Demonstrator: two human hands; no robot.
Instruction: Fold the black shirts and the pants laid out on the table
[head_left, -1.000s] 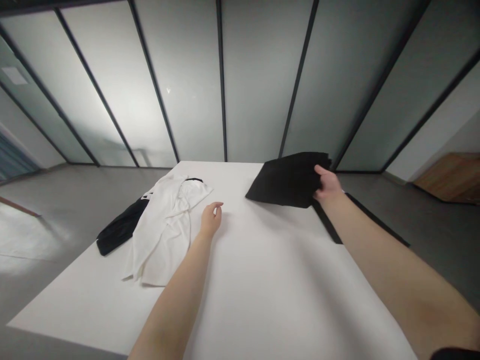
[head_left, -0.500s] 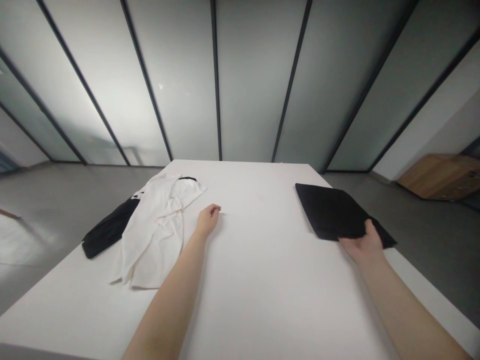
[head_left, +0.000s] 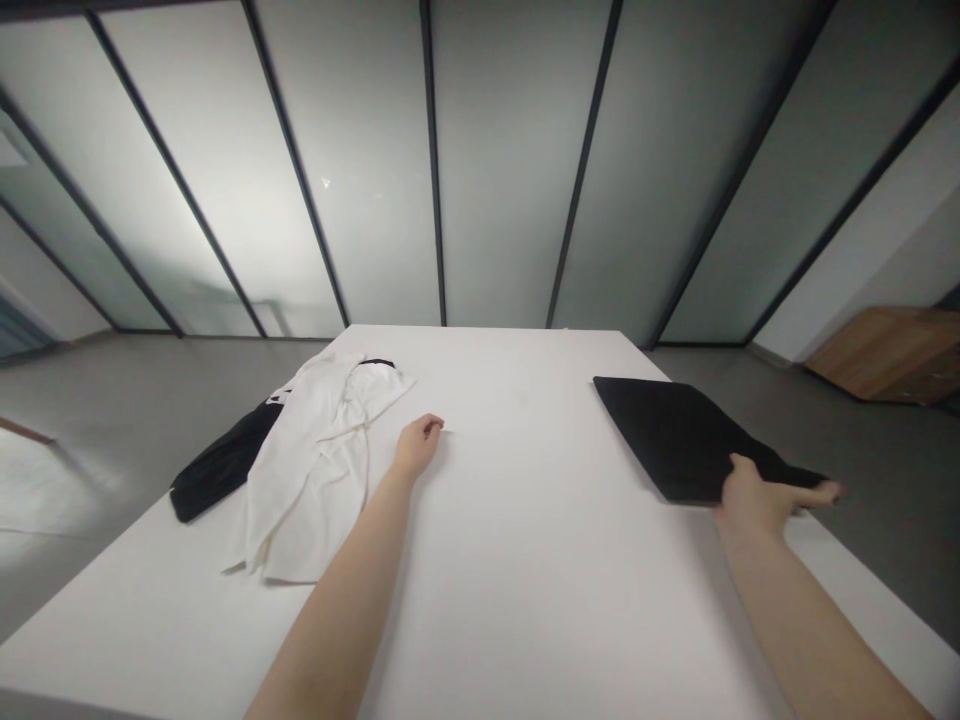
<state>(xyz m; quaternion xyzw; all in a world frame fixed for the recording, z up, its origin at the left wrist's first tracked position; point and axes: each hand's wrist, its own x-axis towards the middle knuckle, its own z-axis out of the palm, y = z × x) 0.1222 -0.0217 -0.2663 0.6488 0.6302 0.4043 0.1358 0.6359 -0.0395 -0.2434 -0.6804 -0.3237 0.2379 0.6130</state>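
A folded black cloth [head_left: 675, 435], perhaps a garment, lies flat at the right side of the white table, its right corner reaching past the table's edge. On its near edge rests my right hand [head_left: 757, 495], thumb and a finger spread apart, not gripping it. My left hand [head_left: 418, 445] hovers over or rests on the middle of the table with its fingers curled in; no object shows in it. Just left of that hand lies a crumpled white garment [head_left: 315, 470], partly covering a black garment [head_left: 225, 460].
The white table [head_left: 510, 600] stretches away from me toward a frosted glass wall [head_left: 502, 160] with dark frames. Beyond the table's right side, a wooden cabinet [head_left: 885, 350] stands on the grey floor [head_left: 862, 450].
My right hand has shifted right along the near edge of the black cloth, and its fingers have spread. The cloth's near part lies flatter and reaches farther right. My left hand stays put.
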